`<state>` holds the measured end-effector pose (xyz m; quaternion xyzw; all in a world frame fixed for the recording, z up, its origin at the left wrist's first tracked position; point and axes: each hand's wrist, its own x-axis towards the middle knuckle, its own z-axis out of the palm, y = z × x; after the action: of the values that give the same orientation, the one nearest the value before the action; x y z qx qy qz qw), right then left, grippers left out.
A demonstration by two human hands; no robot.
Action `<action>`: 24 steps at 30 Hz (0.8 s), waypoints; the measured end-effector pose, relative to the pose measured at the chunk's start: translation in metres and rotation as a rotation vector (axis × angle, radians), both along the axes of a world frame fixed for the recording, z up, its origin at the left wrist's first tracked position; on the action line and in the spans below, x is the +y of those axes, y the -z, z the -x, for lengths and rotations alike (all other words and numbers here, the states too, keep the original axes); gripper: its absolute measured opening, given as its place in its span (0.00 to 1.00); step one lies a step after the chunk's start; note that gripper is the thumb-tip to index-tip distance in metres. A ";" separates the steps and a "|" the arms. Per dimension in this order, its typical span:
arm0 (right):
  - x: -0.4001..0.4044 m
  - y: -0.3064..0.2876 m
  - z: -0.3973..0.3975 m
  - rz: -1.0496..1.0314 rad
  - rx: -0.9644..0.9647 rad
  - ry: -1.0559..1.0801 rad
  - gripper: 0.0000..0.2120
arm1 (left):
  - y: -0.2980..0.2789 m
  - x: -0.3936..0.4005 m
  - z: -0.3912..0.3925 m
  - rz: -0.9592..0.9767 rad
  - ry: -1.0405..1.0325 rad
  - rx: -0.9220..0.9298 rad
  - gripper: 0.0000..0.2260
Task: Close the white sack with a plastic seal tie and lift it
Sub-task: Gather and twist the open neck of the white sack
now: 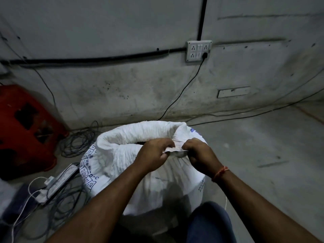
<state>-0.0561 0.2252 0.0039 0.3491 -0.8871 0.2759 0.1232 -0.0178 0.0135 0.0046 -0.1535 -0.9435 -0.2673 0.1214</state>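
Sack: a white woven plastic sack (140,172) with blue print stands upright on the grey concrete floor (254,163), directly in front of the person and near the wall; its mouth is open at the far side, with the rim rolled outward.

Left hand: the left hand (154,153) is curled and pinching the near edge of the sack's rim, together with one end of a thin pale strip (175,153).

Right hand: the right hand (198,151) is curled likewise, gripping the near rim and the strip's other end; an orange thread (221,173) circles its wrist.

Strip: probably the plastic seal tie, though too small and dim to confirm.

Step in hand: judged to be gathering the mouth before tying.

Technique: bunch the whole rim into one tight neck, far side included, so no fold escapes; wrap the tie below the bunched edge, thread its tail fully and pull until the neck cannot slip.

Risk: a loose gather may open when the sack is lifted.

Surroundings: a red plastic crate (26,127), tangled dark cables (77,142), a power strip (57,183) and a wall socket (198,50).
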 end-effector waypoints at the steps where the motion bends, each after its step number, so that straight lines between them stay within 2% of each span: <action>1: 0.001 -0.005 0.000 -0.031 0.046 0.012 0.18 | -0.005 -0.002 0.000 0.032 0.064 -0.032 0.16; 4: 0.001 -0.017 -0.006 -0.024 0.212 0.157 0.10 | -0.016 -0.003 -0.003 0.146 0.227 -0.085 0.12; 6: -0.002 -0.025 -0.011 0.038 0.269 0.245 0.04 | -0.025 -0.003 -0.003 0.127 0.251 -0.055 0.09; 9: -0.006 -0.041 -0.014 0.247 0.124 0.287 0.07 | -0.041 -0.007 -0.001 0.036 0.217 -0.074 0.04; 12: -0.007 -0.047 -0.008 0.331 0.107 0.238 0.09 | -0.059 -0.010 0.001 0.008 0.190 -0.095 0.13; 17: -0.010 -0.061 -0.001 0.465 -0.038 -0.029 0.09 | -0.083 -0.015 0.011 0.000 0.187 0.023 0.25; 21: -0.020 -0.067 0.000 0.802 -0.273 -0.123 0.12 | -0.095 -0.015 0.020 0.035 0.189 0.045 0.31; 24: -0.026 -0.069 -0.003 0.889 -0.421 -0.165 0.09 | -0.099 -0.014 0.021 0.046 0.235 -0.029 0.37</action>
<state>-0.0536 0.1992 0.0729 0.2687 -0.6587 0.7006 0.0559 -0.0388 -0.0001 0.1040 -0.2620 -0.9265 -0.2602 0.0719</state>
